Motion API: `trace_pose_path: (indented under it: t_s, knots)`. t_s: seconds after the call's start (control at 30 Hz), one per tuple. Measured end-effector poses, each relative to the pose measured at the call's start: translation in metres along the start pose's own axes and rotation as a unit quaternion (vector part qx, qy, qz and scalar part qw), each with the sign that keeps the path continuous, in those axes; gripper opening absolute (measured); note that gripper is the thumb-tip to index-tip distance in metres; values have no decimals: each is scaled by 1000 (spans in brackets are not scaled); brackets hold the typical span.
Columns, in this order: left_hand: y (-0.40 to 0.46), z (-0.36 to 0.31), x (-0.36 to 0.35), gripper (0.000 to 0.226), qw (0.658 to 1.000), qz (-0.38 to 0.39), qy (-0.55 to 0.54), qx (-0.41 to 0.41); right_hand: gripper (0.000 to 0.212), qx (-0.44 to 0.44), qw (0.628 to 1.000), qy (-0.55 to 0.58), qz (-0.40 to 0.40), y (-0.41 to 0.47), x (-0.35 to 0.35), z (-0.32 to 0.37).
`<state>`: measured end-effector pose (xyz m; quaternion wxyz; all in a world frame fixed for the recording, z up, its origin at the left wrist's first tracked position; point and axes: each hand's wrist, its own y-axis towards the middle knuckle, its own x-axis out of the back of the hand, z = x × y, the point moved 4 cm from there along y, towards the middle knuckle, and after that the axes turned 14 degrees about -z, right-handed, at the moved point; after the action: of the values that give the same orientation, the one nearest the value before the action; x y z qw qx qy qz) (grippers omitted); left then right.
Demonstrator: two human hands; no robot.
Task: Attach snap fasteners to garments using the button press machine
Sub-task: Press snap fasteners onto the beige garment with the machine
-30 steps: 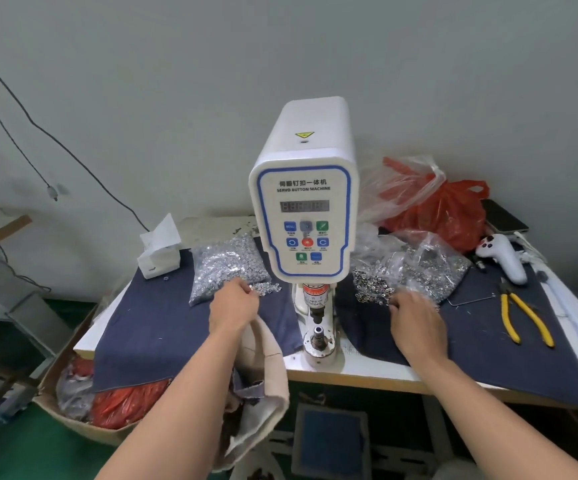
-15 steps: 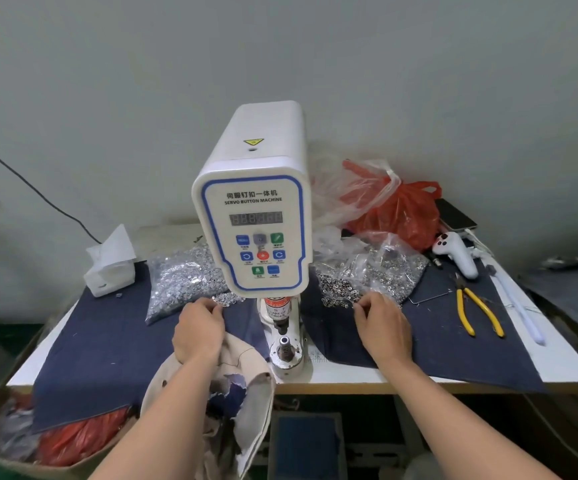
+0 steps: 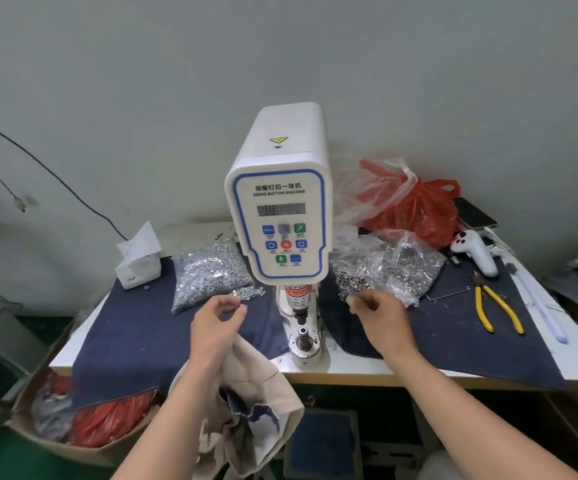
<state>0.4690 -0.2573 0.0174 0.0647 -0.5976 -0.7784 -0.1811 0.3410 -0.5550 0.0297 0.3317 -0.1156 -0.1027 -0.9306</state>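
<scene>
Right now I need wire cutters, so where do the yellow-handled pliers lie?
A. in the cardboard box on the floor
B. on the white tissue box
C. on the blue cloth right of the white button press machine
C: the yellow-handled pliers lie on the blue cloth, right of the white button press machine.

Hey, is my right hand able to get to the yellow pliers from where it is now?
Probably yes. The right hand hovers by the spilled snaps, and the yellow pliers lie further to its right on the blue cloth. Only bare cloth shows between them, so a sideways reach looks free.
</scene>
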Motion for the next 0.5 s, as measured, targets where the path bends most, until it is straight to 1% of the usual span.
trace_pose_path:
  t_s: [0.03, 0.07, 0.1, 0.13, 0.2, 0.27, 0.5]
  knots:
    - [-4, 0, 3, 11, 1000, 2, -11, 0, 15, -109, 991, 61, 46, -9, -9, 1]
    - [-8, -1, 7, 12, 1000, 3, -20, 0, 13, -207, 967, 118, 90, -20, -18, 2]
    - [-12, -2, 10, 13, 1000, 5, -27, 3, 12, -275, 940, 160, 123, -30, -25, 5]
    - [-17, -3, 12, 13, 999, 10, -35, 8, 12, -315, 919, 186, 149, -38, -31, 8]
    - [-27, -5, 16, 15, 998, 21, -52, 22, 11, -350, 891, 217, 191, -51, -39, 16]
    - [-38, -7, 18, 21, 996, 36, -68, 35, 11, -362, 878, 234, 206, -58, -44, 21]
    - [-69, -11, 9, 25, 986, 80, -111, 93, 9, -415, 855, 246, 191, -66, -48, 28]
